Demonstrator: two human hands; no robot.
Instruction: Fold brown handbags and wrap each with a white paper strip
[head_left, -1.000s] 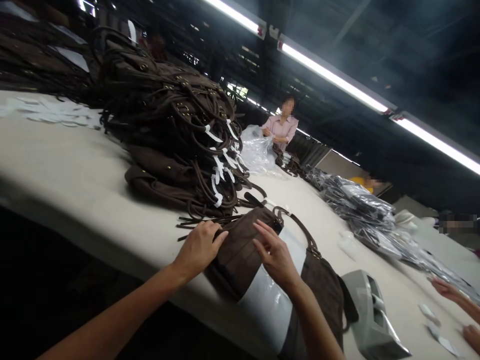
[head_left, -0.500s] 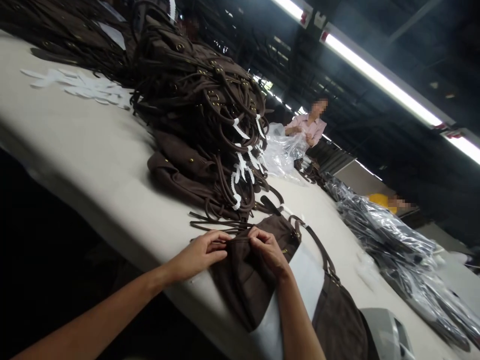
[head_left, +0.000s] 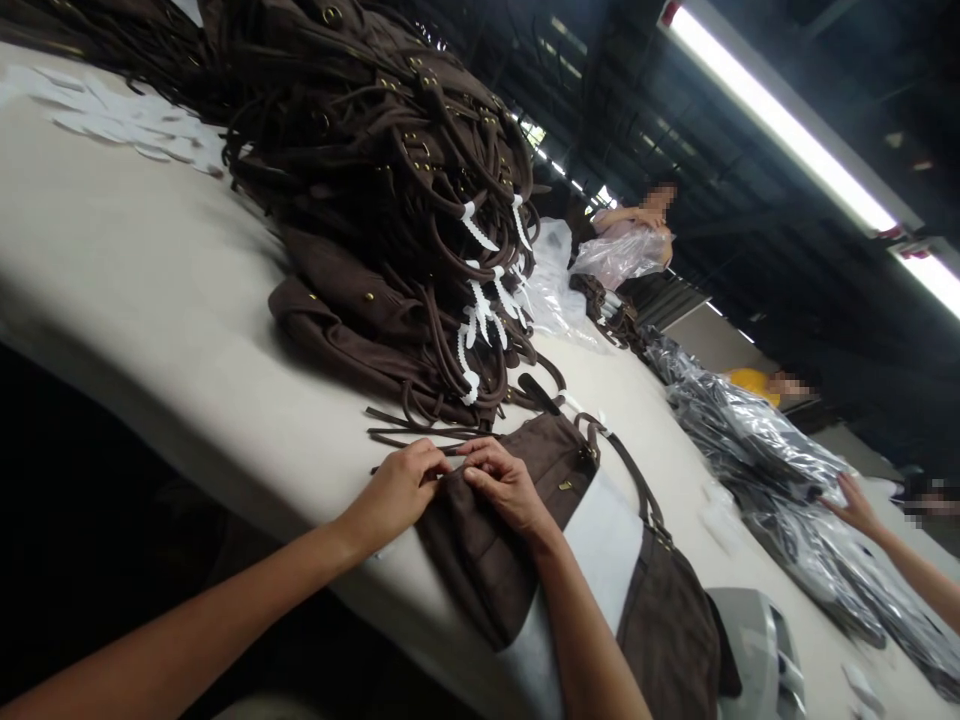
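Note:
A dark brown bag (head_left: 487, 570) lies near the table's front edge, its strap running back to the right. My left hand (head_left: 401, 485) is closed at the bag's upper left corner, fingertips pinched on its edge. Close beside it, my right hand (head_left: 506, 485) has its thumb and fingers pressed together on the same edge. Thin dark straps (head_left: 420, 430) spread just behind my hands. Under the bag's right side shows a pale sheet (head_left: 604, 530), and a second brown bag (head_left: 667, 620) is next to it.
A tall pile of brown bags (head_left: 360, 180) with white tags stands behind. White paper strips (head_left: 135, 120) lie at left, plastic-wrapped goods (head_left: 757, 430) at right. Another person's hand (head_left: 855, 505) touches them. A grey device (head_left: 754, 650) sits at lower right. A person (head_left: 630, 240) handles clear plastic.
My left hand has closed onto the bag's edge, and my right hand has moved slightly left toward it. Another person's hand has appeared at right. The far person's plastic has been lifted. The view has shifted.

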